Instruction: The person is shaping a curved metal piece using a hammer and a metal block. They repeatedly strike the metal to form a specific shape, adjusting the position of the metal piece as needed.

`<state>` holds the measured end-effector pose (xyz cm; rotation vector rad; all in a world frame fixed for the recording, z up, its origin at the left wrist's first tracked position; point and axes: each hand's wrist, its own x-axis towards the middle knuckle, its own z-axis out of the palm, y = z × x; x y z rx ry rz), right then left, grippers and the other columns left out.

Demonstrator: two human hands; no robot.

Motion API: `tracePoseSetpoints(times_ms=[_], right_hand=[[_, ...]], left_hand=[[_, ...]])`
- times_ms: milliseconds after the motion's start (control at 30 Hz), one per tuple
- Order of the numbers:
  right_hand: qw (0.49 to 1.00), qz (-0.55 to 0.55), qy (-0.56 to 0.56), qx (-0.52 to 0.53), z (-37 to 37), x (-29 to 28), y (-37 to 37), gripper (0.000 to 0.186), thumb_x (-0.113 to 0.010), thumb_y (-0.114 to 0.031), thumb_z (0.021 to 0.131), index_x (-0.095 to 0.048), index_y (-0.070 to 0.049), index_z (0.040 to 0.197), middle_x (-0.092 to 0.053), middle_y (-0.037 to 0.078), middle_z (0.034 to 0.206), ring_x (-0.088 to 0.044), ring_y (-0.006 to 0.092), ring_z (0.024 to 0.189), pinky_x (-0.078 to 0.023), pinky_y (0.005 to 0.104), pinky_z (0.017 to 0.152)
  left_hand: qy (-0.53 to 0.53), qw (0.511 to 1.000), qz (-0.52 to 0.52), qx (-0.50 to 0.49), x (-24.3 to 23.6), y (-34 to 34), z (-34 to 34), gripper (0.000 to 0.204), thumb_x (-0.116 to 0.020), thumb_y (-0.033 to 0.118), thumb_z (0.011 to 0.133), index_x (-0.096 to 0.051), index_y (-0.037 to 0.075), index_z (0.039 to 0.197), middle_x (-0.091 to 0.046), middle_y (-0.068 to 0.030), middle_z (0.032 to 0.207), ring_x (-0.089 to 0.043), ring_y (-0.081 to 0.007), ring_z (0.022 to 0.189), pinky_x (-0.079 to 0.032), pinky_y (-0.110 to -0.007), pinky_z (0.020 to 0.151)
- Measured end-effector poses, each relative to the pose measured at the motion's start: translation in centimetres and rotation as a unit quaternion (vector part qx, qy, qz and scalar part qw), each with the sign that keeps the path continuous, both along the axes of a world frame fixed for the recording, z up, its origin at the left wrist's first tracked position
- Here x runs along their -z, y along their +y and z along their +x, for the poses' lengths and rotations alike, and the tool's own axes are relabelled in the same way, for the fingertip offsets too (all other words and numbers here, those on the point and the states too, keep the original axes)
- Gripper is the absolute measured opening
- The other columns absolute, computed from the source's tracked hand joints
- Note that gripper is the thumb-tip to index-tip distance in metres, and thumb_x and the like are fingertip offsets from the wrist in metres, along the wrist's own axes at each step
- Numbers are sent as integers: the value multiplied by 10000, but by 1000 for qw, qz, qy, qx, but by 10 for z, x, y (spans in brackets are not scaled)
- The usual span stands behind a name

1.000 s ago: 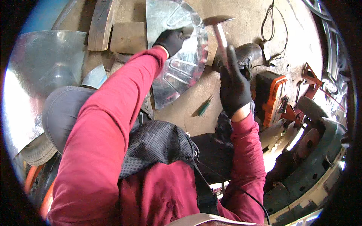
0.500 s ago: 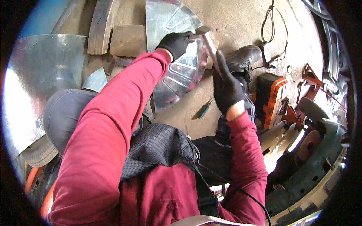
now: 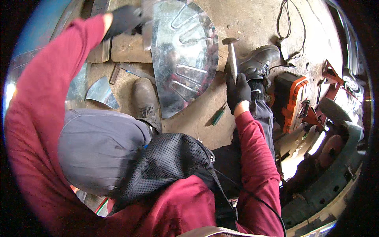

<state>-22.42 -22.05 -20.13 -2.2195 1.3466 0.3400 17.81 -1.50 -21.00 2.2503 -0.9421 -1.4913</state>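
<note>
The concrete floor (image 3: 252,23) under me is rough and dusty. On it, just left of my right hand (image 3: 239,90), lies the galvanized sheet-metal piece (image 3: 183,59), shaped like a half disc with a curved edge and long pressed ribs; it is thin, shiny and springy. My left hand (image 3: 124,19), in a black glove, is closed on the sheet's upper left edge, far up and left from the right one. My right hand, also gloved, is wrapped tight around the hammer (image 3: 232,55), with the head pointing away from me, just beside the sheet's curved rim but apart from it.

I think good work here means to hold the sheet flat and firm, so it does not bounce, and to strike with short, square blows near the rim, with my holding fingers well away. Below my right hand, near it, a small green-handled screwdriver (image 3: 218,117) lies on the floor.
</note>
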Motion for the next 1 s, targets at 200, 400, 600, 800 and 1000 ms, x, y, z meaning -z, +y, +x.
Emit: tracePoseSetpoints(times_ms=[200, 400, 600, 800, 1000], right_hand=[[988, 43, -130, 76, 26, 37, 4, 379, -764, -330, 965, -578, -1, 1001, -704, 243, 919, -645, 443, 806, -522, 455, 756], [991, 18, -81, 106, 22, 81, 15, 384, -801, -321, 922, -612, 0, 1017, -714, 247, 913, -657, 447, 803, -530, 459, 779], [978, 51, -146, 142, 17, 118, 9, 306, -806, -254, 906, -639, -6, 966, -684, 131, 758, -622, 206, 654, -522, 389, 660], [987, 41, -96, 126, 9, 104, 5, 309, -814, -238, 897, -650, 1, 1006, -700, 140, 795, -627, 219, 687, -524, 394, 690], [986, 68, -103, 110, 9, 102, 35, 422, -797, -328, 876, -659, 15, 1079, -718, 313, 1071, -687, 503, 1025, -542, 500, 876]], left_hand=[[290, 895, 54, -333, 67, 118, -95, 305, -626, 298, 1082, -660, 38, 1237, -705, -82, 1149, -700, -180, 1017, -621, -354, 844], [325, 886, -12, -331, 87, 122, -147, 303, -644, 280, 1072, -655, 24, 1233, -689, -62, 1129, -669, -149, 1019, -590, -328, 870], [377, 834, -25, -403, 94, 104, -156, 287, -621, 211, 1082, -634, 25, 1300, -684, -84, 1259, -668, -185, 1126, -561, -378, 985], [368, 861, 15, -351, 44, 87, -157, 308, -621, 224, 1081, -624, 10, 1301, -692, -105, 1279, -673, -216, 1177, -577, -421, 1016], [276, 919, 57, -274, 50, 123, -160, 308, -636, 241, 1074, -638, 2, 1268, -717, -111, 1206, -706, -205, 1085, -629, -406, 888]])
